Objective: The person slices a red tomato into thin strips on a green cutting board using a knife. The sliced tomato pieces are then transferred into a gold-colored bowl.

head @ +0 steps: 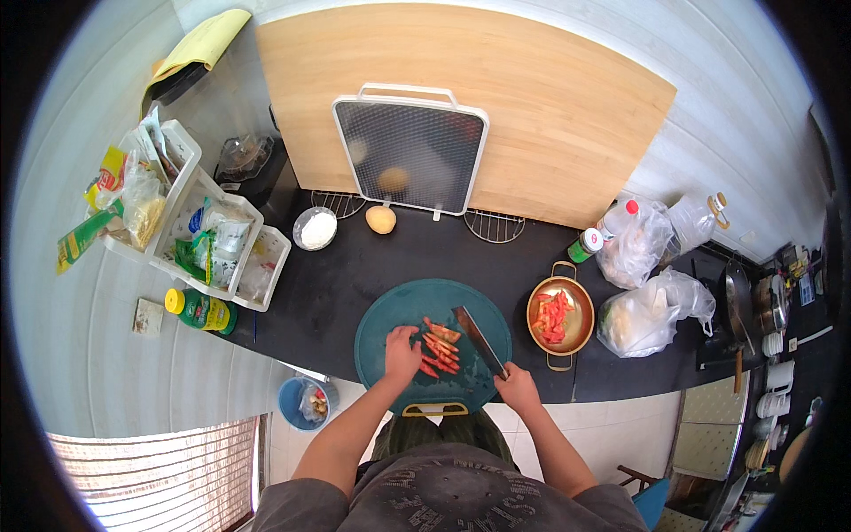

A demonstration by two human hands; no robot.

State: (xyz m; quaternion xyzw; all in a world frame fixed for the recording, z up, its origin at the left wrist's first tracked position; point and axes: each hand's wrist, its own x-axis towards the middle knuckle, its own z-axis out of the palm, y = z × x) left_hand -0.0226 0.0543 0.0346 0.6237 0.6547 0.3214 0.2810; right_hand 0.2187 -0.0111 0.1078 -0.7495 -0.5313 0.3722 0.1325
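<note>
On a round green cutting board (pixel 392 299) lies a row of cut red tomato strips (pixel 440 356), with a paler piece at the top of the row. My left hand (pixel 402 356) rests at the left side of the strips, fingers apart and holding nothing; whether its fingertips touch them I cannot tell. My right hand (pixel 518 388) grips the handle of a kitchen cleaver (pixel 480 341). The blade slants up and left across the board, to the right of the tomato. Beside the board stands a gold two-handled pan (pixel 585 307) with chopped tomato (pixel 554 318) in it.
Behind the board are a bowl of white powder (pixel 315 229) and a round yellowish item (pixel 381 219). White baskets of packets (pixel 266 266) and a green bottle (pixel 209 312) stand left. Plastic bags (pixel 638 319) and a seasoning jar (pixel 585 245) sit right. A blue bin (pixel 289 402) stands below.
</note>
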